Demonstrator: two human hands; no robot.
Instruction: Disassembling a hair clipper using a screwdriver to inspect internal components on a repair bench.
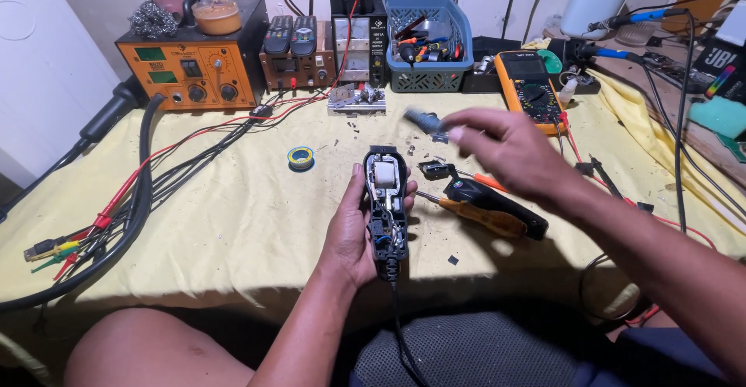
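My left hand point(353, 231) grips an opened black hair clipper body point(386, 208), its inner parts and coil exposed, with the cord hanging down toward my lap. My right hand point(509, 150) is raised above the table, blurred, pinching a small grey metal part point(426, 121) between fingertips. Below it lie the black clipper cover point(497, 204) and an orange-handled screwdriver point(474, 214).
A yellow cloth point(233, 224) covers the bench. At the back stand an orange soldering station point(194, 68), a power supply point(299, 57), a blue basket of tools point(427, 45) and an orange multimeter point(532, 84). Cables point(132, 200) run at left; a solder roll point(301, 157) lies mid-table.
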